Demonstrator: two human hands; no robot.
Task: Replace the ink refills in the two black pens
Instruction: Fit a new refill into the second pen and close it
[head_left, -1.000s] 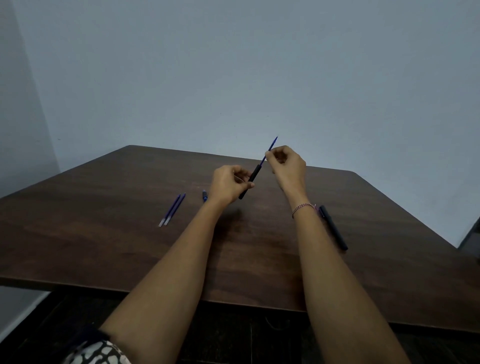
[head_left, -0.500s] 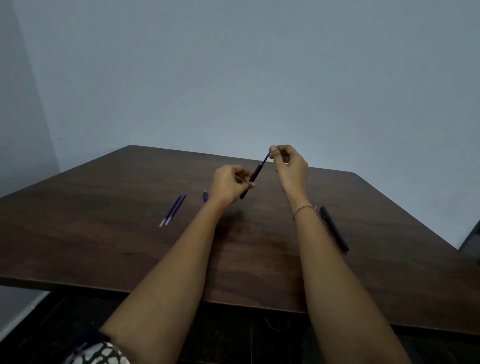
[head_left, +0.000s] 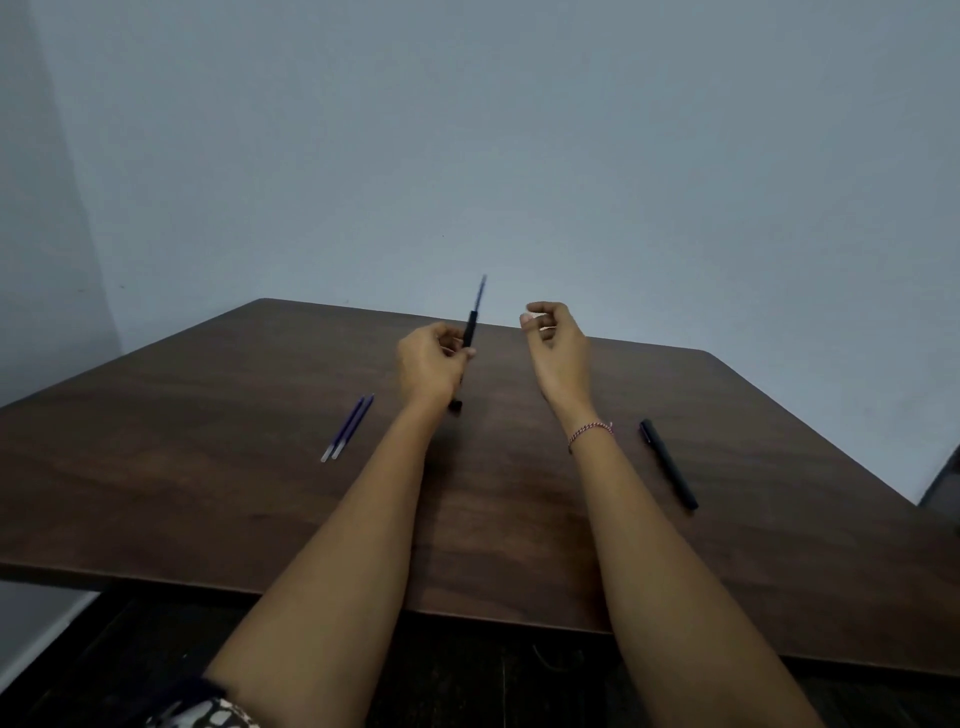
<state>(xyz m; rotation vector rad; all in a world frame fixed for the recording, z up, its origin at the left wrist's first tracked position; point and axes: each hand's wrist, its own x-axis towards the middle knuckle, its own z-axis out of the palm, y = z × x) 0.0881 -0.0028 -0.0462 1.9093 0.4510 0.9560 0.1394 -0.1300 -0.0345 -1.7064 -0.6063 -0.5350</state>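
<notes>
Starting closest in: the second black pen (head_left: 668, 463) lies on the table (head_left: 208, 493) just outside the right forearm, not yet opened as far as I can see. A careless elbow sweep could send it rolling toward the right edge, so that's my first worry.

A bit further out on the left, two blue refills (head_left: 347, 428) sit side by side, touching or nearly so. If a pulled-out refill gets dropped next to them, good luck telling used from fresh, since they all look the same colour.

Then there's a small dark piece (head_left: 456, 406) on the table, half hidden under the left wrist. I can't tell what it is, maybe a tip or cap. It's tiny, dark on dark wood, and easy to nudge away and lose.

Above it, the left hand (head_left: 430, 364) is wrapped around the lower part of the first black pen (head_left: 470, 332), holding it nearly upright in the air. A blue refill (head_left: 480, 293) sticks up out of the top, blurry. Nothing grips that refill, so I reckon that if the barrel tips over it could slide right out.

The right hand (head_left: 556, 338) hangs off to the side, well apart from the pen, fingers curled in with nothing visible in them.
</notes>
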